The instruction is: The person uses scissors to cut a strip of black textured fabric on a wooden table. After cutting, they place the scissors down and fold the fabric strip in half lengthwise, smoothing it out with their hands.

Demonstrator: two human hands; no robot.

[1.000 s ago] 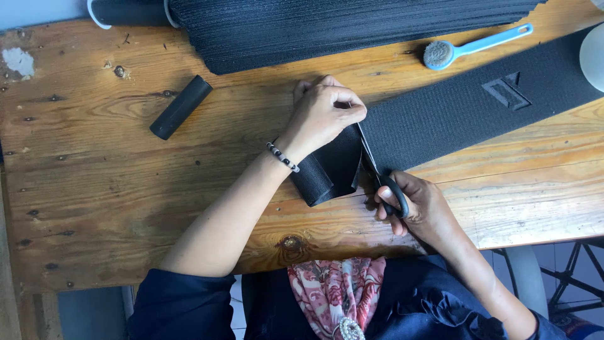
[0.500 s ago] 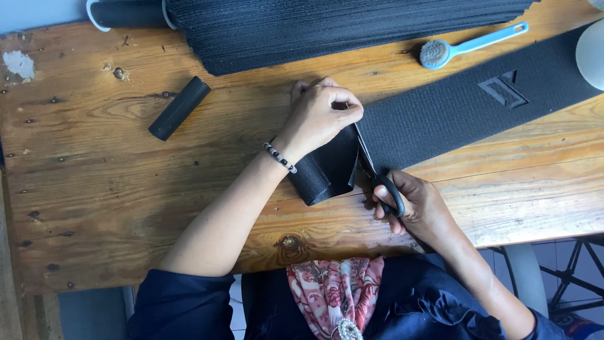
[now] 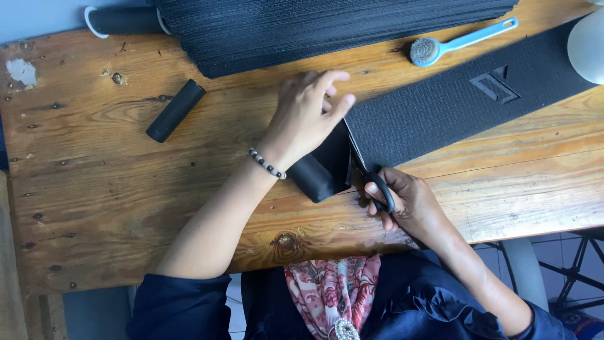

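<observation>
Left hand (image 3: 308, 116) open, fingers spread over black strap (image 3: 453, 107); right hand (image 3: 402, 204) grips scissors (image 3: 375, 186), mid-cut across strap; next needs steady closing.

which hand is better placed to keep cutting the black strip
Right. The right hand already has its fingers in the scissors at the strip edge; the left hand is spread over the cut piece, holding no tool.

The left hand (image 3: 311, 113) has lifted off the rolled end (image 3: 321, 173) of the black band (image 3: 453, 107), its fingers now spread loose above it. The scissors (image 3: 371, 179) in the right hand (image 3: 406, 201) have cut further across the band beside the roll.
</observation>
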